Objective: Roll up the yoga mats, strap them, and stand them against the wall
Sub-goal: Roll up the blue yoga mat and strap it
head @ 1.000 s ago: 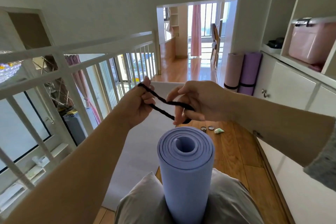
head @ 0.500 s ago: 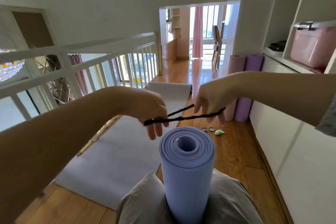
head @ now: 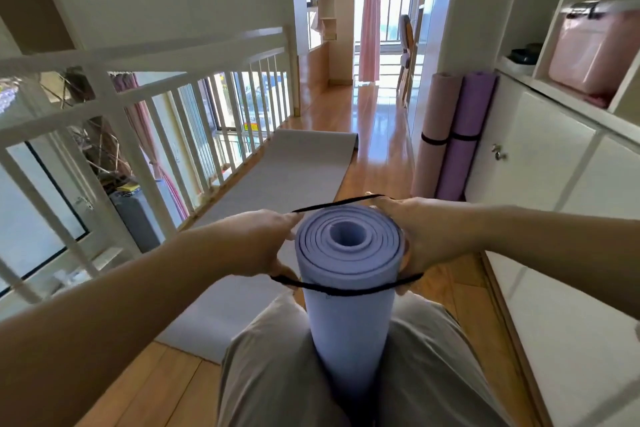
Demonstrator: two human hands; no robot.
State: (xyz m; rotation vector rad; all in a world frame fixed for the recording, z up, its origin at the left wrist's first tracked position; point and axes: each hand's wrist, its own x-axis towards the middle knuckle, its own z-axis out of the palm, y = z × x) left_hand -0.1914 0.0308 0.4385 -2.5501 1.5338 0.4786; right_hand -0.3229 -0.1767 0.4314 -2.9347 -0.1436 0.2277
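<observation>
Blue rolled mat [head: 349, 315] stands upright, clamped between the person's legs [head: 273, 367], top end toward the camera. Black strap [head: 346, 292] is looped over the top. Its near side crosses the roll a little below the rim and its far side sits level with the rim, so the loop is tilted. Left hand [head: 263, 246] and right hand [head: 420, 239] flank the roll, each with fingers hooked in the strap, stretching it wide.

Risks, my read: the strap is under tension and may slip off a finger and snap in crooked. The far side may also ride off over the rim, since it is not yet down the roll. Only the legs hold the mat; if they ease, the outer layer could spring loose or the roll could tip forward.

Room: grey mat [head: 294, 177] lies flat on the floor [head: 381, 149] ahead-left, along the white railing [head: 133, 149]. It is not yet rolled, so a likely slip hazard. White cabinet [head: 554, 191] runs close on the right. Pink mat [head: 437, 128] and purple mat [head: 465, 128], both strapped, stand touching by the cabinet end. A narrow strip of bare floor leads there between grey mat and cabinet.
</observation>
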